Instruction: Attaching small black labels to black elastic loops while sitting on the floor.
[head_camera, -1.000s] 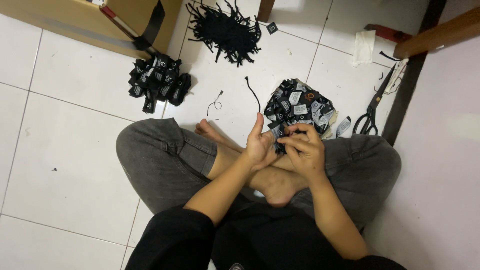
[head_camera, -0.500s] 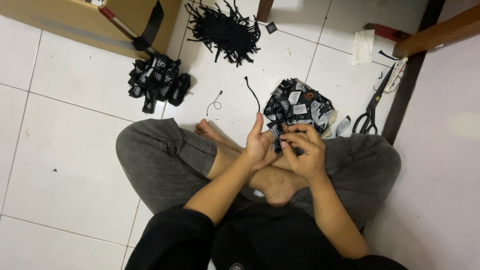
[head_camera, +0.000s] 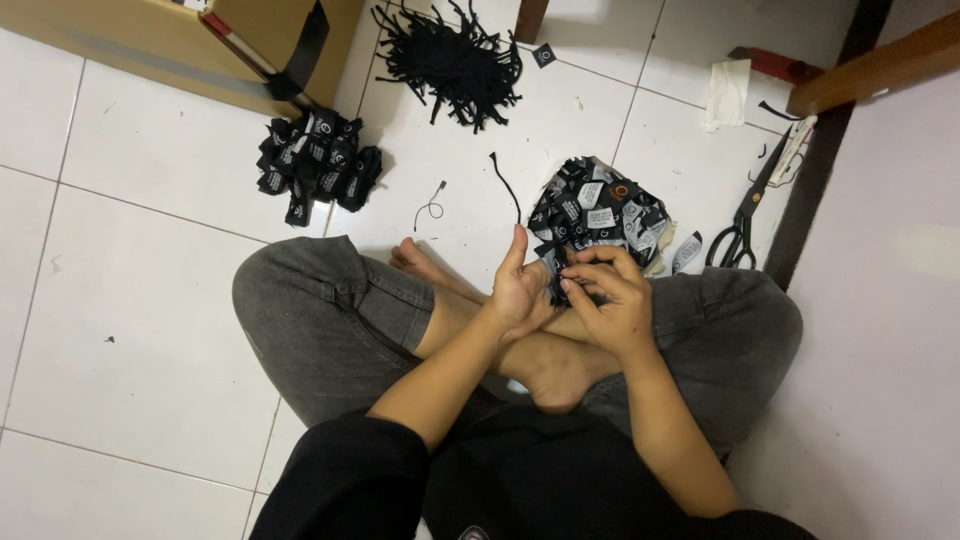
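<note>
Item: a person sitting cross-legged on a white tiled floor (head_camera: 150, 300), in grey trousers and black sleeves, working over bare feet.

Left hand (head_camera: 522, 292): lifting upright in front of the lap, palm turned inward, fingers (head_camera: 517, 250) extended and lying against a small black fabric tag (head_camera: 556, 268); a thin black cord (head_camera: 507, 185) is rising from behind this hand and curving over the floor.

Right hand (head_camera: 610, 300): meeting the left, fingers (head_camera: 590, 272) curling narrowly and pinching the same black fabric tag. The tag is sitting between the two hands, above the crossed ankles and just in front of the nearer pile; its detail is too small to tell.

Surroundings:
- Heap of black tags with white print (head_camera: 600, 212), lying on the floor just beyond the hands.
- Second bundle of black tags (head_camera: 318, 160), lying well apart to the left, near a cardboard box (head_camera: 190, 45).
- Mound of loose black cords (head_camera: 450, 60), resting at the top of the view.
- Short loop of cord (head_camera: 430, 210), lying alone on a tile.
- Black-handled scissors (head_camera: 742, 225), lying at the right beside a dark floor strip.
- Folded white paper (head_camera: 727, 92), lying near a wooden beam (head_camera: 880, 65).
</note>
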